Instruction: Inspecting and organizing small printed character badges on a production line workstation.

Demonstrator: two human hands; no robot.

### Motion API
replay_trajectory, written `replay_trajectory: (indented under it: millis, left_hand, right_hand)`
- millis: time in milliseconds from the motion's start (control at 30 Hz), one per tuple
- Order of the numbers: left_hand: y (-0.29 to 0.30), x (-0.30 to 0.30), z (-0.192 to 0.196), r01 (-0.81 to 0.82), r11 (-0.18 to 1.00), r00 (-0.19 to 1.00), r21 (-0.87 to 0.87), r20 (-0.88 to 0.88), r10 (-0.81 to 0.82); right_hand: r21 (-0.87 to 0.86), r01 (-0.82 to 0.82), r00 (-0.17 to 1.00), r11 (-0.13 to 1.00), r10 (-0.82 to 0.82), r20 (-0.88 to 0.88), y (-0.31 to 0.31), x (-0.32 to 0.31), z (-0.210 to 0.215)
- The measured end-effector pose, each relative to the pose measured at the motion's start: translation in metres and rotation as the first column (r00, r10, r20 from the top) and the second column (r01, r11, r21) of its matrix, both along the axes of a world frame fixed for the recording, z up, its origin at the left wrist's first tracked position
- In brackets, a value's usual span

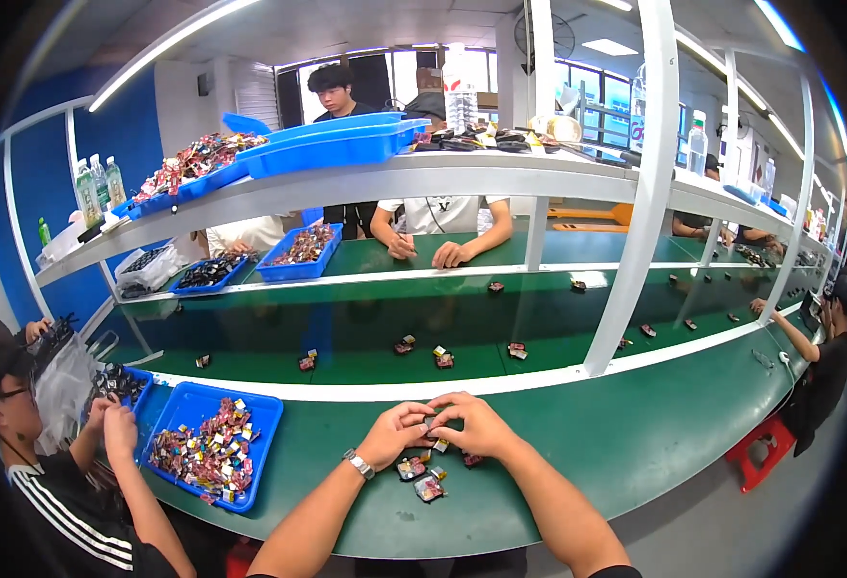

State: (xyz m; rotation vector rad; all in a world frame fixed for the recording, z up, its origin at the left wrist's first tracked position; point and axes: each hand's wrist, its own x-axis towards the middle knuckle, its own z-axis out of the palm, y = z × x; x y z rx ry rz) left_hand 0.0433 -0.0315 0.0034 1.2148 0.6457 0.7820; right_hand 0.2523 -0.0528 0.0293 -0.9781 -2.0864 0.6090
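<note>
Pinching, apparently, a small dark part (pixel 430 422) together: left hand (pixel 392 439), right hand (pixel 474 427), above green bench (pixel 655 433).

Held piece (pixel 430 422) mostly hidden

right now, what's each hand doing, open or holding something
Left hand: closed on a small part, mostly hidden.
Right hand: closed on the same small part.
</note>
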Motion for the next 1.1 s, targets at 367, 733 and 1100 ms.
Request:
replay_trajectory:
  millis: [367, 733, 1100]
  left_hand:
    - [0.000, -0.003, -0.002, -0.026, 0.998, 0.998, -0.052, 0.060, 0.029]
    - [0.000, -0.001, -0.002, -0.042, 0.997, 0.996, -0.068, 0.073, 0.047]
    - [0.001, -0.002, -0.004, -0.082, 0.995, 0.994, -0.047, 0.064, 0.085]
  right_hand:
    - [0.027, 0.132, 0.991, 0.991, -0.133, 0.014, -0.005, -0.011, -0.008]
    - [-0.040, 0.115, 0.990, 0.993, -0.118, -0.073, -0.002, -0.011, -0.011]
    - [0.052, 0.175, 0.983, 0.983, -0.172, -0.060, -0.007, -0.021, -0.012]
